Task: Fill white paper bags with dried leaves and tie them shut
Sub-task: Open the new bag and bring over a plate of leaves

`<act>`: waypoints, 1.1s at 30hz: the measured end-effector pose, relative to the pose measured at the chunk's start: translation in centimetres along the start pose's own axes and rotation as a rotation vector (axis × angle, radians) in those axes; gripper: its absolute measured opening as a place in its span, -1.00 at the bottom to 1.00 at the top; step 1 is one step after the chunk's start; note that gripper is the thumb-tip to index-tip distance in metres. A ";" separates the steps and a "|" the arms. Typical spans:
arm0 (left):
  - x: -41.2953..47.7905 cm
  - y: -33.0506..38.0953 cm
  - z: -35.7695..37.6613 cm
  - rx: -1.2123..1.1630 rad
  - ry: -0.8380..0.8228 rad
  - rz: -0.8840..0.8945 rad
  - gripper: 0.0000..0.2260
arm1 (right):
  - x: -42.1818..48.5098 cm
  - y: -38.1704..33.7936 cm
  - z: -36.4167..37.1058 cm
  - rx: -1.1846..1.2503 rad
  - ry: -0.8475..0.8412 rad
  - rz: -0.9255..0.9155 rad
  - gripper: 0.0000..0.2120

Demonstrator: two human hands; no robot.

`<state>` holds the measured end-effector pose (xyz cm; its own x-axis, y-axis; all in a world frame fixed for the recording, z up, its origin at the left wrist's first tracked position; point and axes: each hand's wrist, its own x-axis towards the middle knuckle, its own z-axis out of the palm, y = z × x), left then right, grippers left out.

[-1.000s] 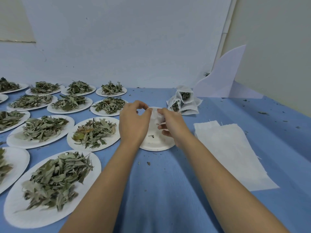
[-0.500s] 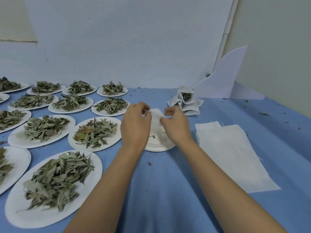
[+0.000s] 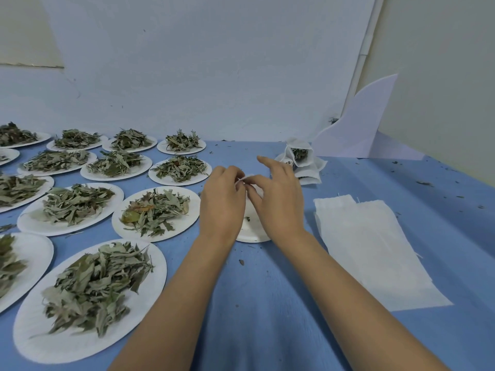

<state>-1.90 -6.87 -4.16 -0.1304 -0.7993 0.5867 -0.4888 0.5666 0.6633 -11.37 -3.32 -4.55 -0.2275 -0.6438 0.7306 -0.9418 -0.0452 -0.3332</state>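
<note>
My left hand [image 3: 222, 207] and my right hand [image 3: 278, 204] meet over a nearly bare white paper plate [image 3: 253, 234] in the middle of the blue table. Between their fingertips they pinch the top of a small white paper bag [image 3: 247, 179]; most of the bag is hidden behind the hands. My right index finger sticks up and away from the bag. Several white plates heaped with dried green leaves [image 3: 93, 285] fill the left side of the table.
A stack of flat white paper bags [image 3: 369, 245] lies right of my hands. A pile of filled bags [image 3: 301, 162] stands at the back near a white curved card [image 3: 359, 129]. Leaf crumbs dot the blue cloth [image 3: 267, 303].
Both hands have closed in on each other above the plate, and the bag's top is now gathered between the fingertips. My right index finger has lifted.
</note>
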 end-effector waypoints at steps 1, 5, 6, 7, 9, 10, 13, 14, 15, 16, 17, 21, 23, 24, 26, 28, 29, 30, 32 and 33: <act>0.0 0.1 0.0 -0.008 0.007 0.006 -0.87 | 0.0 0.1 0.0 -0.032 -0.038 0.012 -0.88; 0.0 0.1 0.1 0.005 0.044 0.006 -0.86 | 0.1 0.6 0.2 -0.167 -0.171 0.062 -0.74; 0.0 0.0 0.1 0.013 0.042 0.002 -0.86 | 0.1 0.6 0.2 -0.175 -0.179 0.066 -0.69; 0.0 -0.1 0.1 0.019 0.035 -0.003 -0.87 | 0.1 0.5 0.3 -0.178 -0.177 0.063 -0.66; 0.0 -0.3 0.1 0.019 0.015 -0.008 -0.86 | 0.1 0.3 0.5 -0.188 -0.171 0.048 -0.64; 0.0 -0.4 0.0 0.019 0.007 -0.007 -0.85 | 0.1 0.3 0.6 -0.199 -0.183 0.045 -0.63; 0.0 -0.4 -0.1 0.006 0.013 -0.003 -0.84 | 0.0 0.7 0.8 -0.185 -0.230 0.051 -0.61; 0.1 -0.4 -0.2 -0.001 0.022 -0.008 -0.84 | 0.0 0.8 0.9 -0.121 -0.237 0.060 -0.62; 0.2 -0.4 -0.3 -0.006 0.032 -0.014 -0.84 | 0.0 0.7 0.8 -0.011 -0.234 0.083 -0.65; 0.2 -0.5 -0.4 -0.010 0.043 -0.022 -0.84 | 0.0 0.5 0.8 0.141 -0.217 0.118 -0.70; 0.3 -0.5 -0.5 -0.014 0.057 -0.033 -0.84 | 0.0 0.2 0.7 0.307 -0.177 0.157 -0.76; 0.7 -0.7 -1.2 -0.025 0.137 -0.087 -0.85 | 0.0 -1.8 0.0 0.643 0.082 0.313 -0.89; 1.3 -0.7 -1.9 -0.053 0.202 -0.122 -0.86 | 0.3 -2.5 -0.2 0.682 0.042 0.464 -0.89; 1.7 -0.7 -2.4 -0.073 0.230 -0.146 -0.86 | 0.4 -2.9 -0.3 0.676 -0.074 0.541 -0.93; 2.3 -0.7 -3.5 -0.103 0.265 -0.180 -0.85 | 0.2 -3.9 -0.4 0.668 -0.405 0.629 -0.90; 2.6 -0.8 -4.6 -0.111 0.262 -0.178 -0.84 | -0.3 -5.0 -0.2 0.730 -0.666 0.640 -0.86; 2.7 -0.9 -5.2 -0.106 0.256 -0.179 -0.83 | -0.6 -5.7 0.0 0.759 -0.756 0.627 -0.87; 2.7 -1.0 -5.8 -0.100 0.255 -0.182 -0.83 | -0.8 -6.3 0.1 0.777 -0.830 0.612 -0.87; 2.8 -1.3 -7.0 -0.083 0.260 -0.183 -0.83 | -0.9 -7.5 0.6 0.773 -0.947 0.591 -0.86; 2.8 -1.5 -7.6 -0.071 0.260 -0.181 -0.84 | -0.9 -8.0 0.8 0.749 -0.990 0.579 -0.86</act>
<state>5.01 -8.46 0.00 0.1822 -0.8158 0.5489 -0.4211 0.4397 0.7933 -3.41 -2.97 -2.96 0.0293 -0.9693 -0.2442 -0.3439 0.2196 -0.9130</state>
